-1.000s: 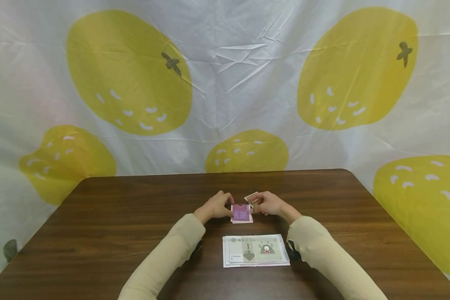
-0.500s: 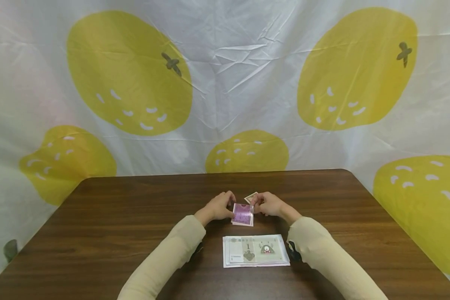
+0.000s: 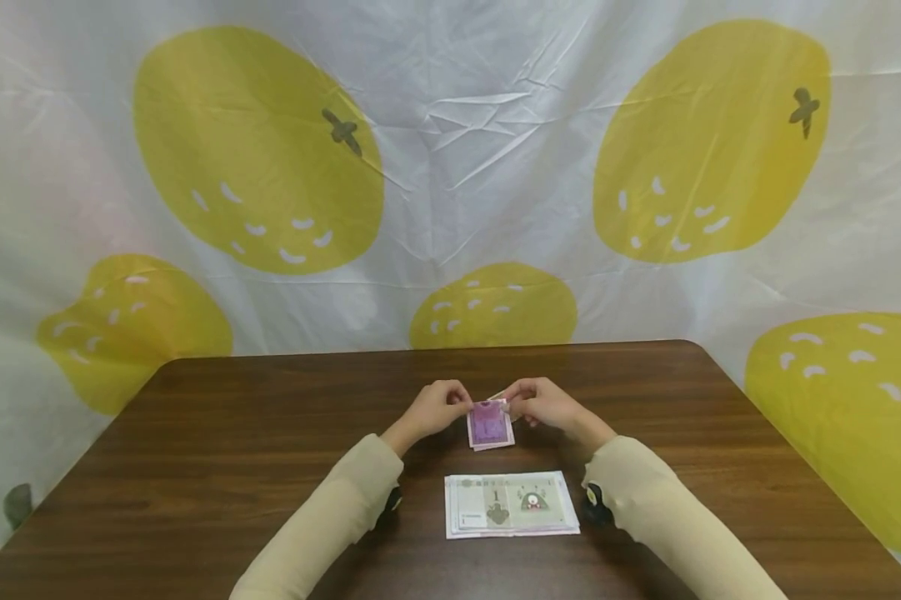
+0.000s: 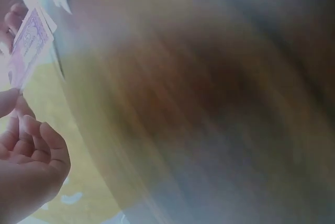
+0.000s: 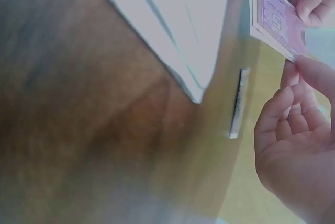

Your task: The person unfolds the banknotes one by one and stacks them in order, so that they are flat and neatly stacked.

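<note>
A small stack of purple play banknotes point(image 3: 489, 423), with white borders slightly fanned, is held up between both hands. My left hand point(image 3: 437, 406) pinches its upper left corner between thumb and forefinger. At the upper right corner, my right hand point(image 3: 546, 403) pinches it in the same way. In the left wrist view the purple notes point(image 4: 32, 43) stand tilted, and in the right wrist view their purple face point(image 5: 276, 17) shows. Behind them a pale note point(image 3: 498, 395) is mostly hidden by the purple notes and the right fingers.
Nearer the body, a pile of larger banknotes point(image 3: 512, 504) lies on the brown wooden table point(image 3: 270, 467), a grey-green one marked 1 on top. A white curtain with yellow fruit prints point(image 3: 488, 304) hangs behind the table's far edge.
My left hand has shifted from the left edge of the purple notes to their upper left corner. The notes have moved slightly right, and the pale note behind is now more covered.
</note>
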`<state>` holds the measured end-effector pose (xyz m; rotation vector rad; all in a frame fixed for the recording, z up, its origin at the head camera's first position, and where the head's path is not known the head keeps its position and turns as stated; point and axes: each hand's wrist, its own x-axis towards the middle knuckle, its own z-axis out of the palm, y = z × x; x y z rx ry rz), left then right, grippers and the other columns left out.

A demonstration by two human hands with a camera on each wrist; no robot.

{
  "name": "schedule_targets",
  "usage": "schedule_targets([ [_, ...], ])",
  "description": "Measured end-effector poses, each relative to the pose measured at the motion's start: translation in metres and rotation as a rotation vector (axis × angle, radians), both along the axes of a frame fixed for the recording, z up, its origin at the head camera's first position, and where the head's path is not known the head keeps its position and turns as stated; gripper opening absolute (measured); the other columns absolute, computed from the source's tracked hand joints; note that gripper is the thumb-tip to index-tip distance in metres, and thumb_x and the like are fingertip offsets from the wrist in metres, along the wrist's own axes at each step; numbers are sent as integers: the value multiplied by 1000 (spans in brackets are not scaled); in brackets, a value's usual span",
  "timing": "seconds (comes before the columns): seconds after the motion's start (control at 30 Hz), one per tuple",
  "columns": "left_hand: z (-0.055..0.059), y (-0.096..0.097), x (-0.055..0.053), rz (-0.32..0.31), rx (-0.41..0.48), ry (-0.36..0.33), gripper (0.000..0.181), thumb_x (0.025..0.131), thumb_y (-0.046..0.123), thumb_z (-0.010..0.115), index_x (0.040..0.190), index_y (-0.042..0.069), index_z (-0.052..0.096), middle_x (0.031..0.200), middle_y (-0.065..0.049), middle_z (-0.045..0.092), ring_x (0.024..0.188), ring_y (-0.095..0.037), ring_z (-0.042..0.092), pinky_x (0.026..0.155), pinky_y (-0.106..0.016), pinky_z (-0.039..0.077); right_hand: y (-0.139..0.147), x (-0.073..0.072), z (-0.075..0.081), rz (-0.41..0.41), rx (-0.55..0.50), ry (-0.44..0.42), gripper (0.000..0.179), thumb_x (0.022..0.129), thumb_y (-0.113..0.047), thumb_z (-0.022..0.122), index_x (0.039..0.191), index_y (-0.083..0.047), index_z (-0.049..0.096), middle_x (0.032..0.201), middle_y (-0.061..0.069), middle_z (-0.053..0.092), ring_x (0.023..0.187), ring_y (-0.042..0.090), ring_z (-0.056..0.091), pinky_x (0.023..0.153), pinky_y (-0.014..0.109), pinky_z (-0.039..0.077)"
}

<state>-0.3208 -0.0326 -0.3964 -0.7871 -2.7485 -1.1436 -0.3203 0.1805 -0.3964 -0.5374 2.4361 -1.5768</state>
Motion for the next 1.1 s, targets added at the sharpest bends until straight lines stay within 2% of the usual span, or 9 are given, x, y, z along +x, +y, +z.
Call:
schedule_targets([
  [0.23,2,4,3,70,251,-168,11,81,12,63,81,1,63,74,-1,57,68,-12,48,61,-25,40,8,1,9,-69,-45,16,21,84,-13,59,93,6,61,62,4,49,50,10,42,49,26,38],
  [0.43,3,10,7,127,462,-267,13,82,10,60,84,-3,62,74,-1,54,69,-14,46,61,-25,38,13,2,10,-78,-75,58,26,84,-17,59,93,7,61,57,-1,45,50,10,41,49,28,39],
  [0.6,3,14,9,187,605,-331,14,83,10,59,86,-4,60,72,-5,52,67,-19,46,58,-28,39,17,6,13,-93,-106,44,26,85,-16,59,94,8,59,61,4,48,52,9,42,50,24,38],
  [0.73,2,16,10,201,679,-350,14,83,9,58,87,-5,59,69,-6,50,59,-12,43,55,-25,37,19,9,15,-116,-121,34,26,85,-14,58,95,10,59,72,12,57,54,10,44,51,23,39],
  [0.83,1,16,10,200,702,-361,15,83,9,58,88,-5,58,67,-5,49,56,-11,41,55,-26,38,21,10,16,-119,-118,43,27,85,-14,58,96,11,59,76,15,59,55,11,45,52,24,40],
  [0.97,1,17,11,188,705,-353,14,83,9,59,89,-4,58,71,-6,55,61,-15,50,59,-31,42,23,9,16,-119,-114,42,28,85,-14,57,96,11,58,76,13,58,56,10,44,52,24,40],
  [1.1,2,18,11,151,733,-305,13,83,5,59,92,-4,56,77,-9,60,63,-19,56,56,-30,43,22,11,17,-127,-118,24,28,86,-15,57,96,11,57,74,11,57,55,9,43,52,24,40],
])
